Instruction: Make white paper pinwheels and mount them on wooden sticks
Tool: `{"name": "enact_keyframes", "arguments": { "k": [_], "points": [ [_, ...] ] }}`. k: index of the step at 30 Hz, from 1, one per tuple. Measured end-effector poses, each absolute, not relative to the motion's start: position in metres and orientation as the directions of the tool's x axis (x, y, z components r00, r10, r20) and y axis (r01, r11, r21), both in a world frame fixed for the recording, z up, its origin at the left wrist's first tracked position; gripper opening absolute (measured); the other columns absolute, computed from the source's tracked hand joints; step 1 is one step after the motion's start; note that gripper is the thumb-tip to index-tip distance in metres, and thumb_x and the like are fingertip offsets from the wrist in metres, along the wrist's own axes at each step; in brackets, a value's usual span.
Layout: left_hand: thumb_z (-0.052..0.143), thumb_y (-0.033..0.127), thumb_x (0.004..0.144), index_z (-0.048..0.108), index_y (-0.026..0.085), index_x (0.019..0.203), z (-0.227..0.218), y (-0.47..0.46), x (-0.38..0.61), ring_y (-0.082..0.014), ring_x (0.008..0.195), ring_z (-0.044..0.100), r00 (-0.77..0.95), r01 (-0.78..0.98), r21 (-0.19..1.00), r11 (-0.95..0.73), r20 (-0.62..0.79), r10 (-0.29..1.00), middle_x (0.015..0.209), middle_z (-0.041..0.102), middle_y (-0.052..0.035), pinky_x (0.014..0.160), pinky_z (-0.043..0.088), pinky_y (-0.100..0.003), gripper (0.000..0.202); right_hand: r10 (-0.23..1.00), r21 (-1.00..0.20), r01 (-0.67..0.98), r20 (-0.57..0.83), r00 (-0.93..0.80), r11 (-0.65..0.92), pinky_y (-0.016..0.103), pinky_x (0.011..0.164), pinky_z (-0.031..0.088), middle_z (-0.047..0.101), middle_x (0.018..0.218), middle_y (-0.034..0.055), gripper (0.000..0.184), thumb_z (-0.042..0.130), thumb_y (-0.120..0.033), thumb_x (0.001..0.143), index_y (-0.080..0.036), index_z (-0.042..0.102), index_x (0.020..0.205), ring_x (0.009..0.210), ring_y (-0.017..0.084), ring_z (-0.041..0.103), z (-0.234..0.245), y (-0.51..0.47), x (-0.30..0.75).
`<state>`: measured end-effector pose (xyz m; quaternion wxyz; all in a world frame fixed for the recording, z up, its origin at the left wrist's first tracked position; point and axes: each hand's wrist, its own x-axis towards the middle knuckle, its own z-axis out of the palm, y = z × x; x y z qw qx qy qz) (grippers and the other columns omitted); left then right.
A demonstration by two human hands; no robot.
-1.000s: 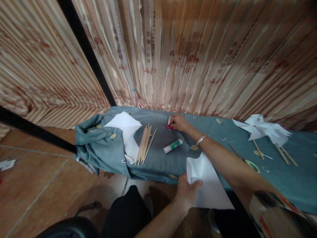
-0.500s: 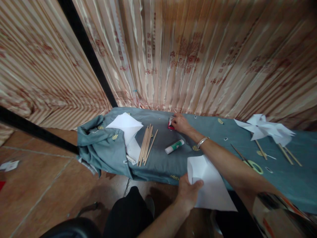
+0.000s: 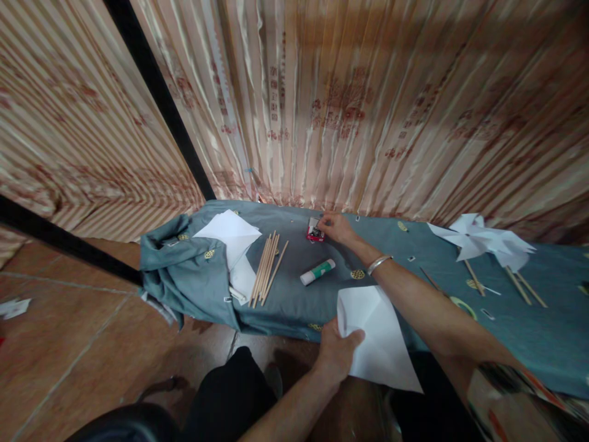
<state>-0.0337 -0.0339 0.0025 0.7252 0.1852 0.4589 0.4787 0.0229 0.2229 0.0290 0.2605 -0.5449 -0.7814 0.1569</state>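
My left hand (image 3: 338, 351) grips a white sheet of paper (image 3: 381, 344) at its left edge, thumb on top; the sheet's near-left edge curls up. My right hand (image 3: 337, 227), with a silver bracelet at the wrist, reaches to the far side of the table. Its fingertips are pinched together at the right rim of a small red box (image 3: 315, 229) holding small dark and shiny pieces. Whatever is between those fingers is too small to make out. A white and green glue stick (image 3: 317, 272) lies just nearer to me.
Several wooden sticks (image 3: 267, 270) lie left of the glue stick, beside a pile of white paper (image 3: 230, 230). Paper pinwheels (image 3: 478, 239) on sticks lie at the right, near scissors (image 3: 462, 305) partly behind my right forearm. A patterned curtain (image 3: 322, 110) hangs behind the table.
My right hand has drawn slightly back to the right over the red box, so more of its contents show. My left hand keeps its hold on the paper. The whole view has shifted a little.
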Motion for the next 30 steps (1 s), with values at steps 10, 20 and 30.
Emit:
{"name": "enact_keyframes", "arguments": {
  "k": [10,20,30],
  "points": [
    [0.077,0.021,0.048,0.069,0.014,0.072,0.010,-0.032,-0.037,-0.0147,0.057,0.053,0.142,-0.568,0.683,0.460,-0.469,0.872,0.064,0.066,-0.0013,0.057,0.043,-0.026,0.027,0.962,-0.730,0.627,0.201,-0.184,0.272,0.031,0.082,0.046,0.070,0.079,0.0031,0.014,0.058,-0.014,0.070,-0.018,0.061,0.058,0.087,0.020,0.063,0.028,0.224,0.028],
    [0.080,0.028,0.048,0.068,0.013,0.075,0.008,-0.029,-0.045,-0.0143,0.055,0.054,0.121,-0.507,0.726,0.465,-0.474,0.872,0.065,0.068,-0.0028,0.053,0.042,-0.025,0.033,0.997,-0.956,0.290,0.062,0.035,0.049,0.031,0.072,0.054,0.073,0.076,0.0058,0.015,0.065,-0.032,0.068,-0.019,0.063,0.062,0.075,0.018,0.068,0.037,0.182,0.095],
    [0.084,0.027,0.048,0.071,0.011,0.077,0.012,-0.007,-0.059,-0.0168,0.063,0.062,-0.045,-0.494,0.792,0.359,-0.436,0.899,0.073,0.072,-0.0062,0.064,0.048,-0.029,0.036,0.993,-0.966,0.244,-0.060,0.105,-0.084,0.027,0.052,0.052,0.069,0.058,0.0035,0.028,0.070,-0.047,0.057,-0.020,0.061,0.059,0.052,0.015,0.063,-0.004,0.087,0.143]
  ]
}}
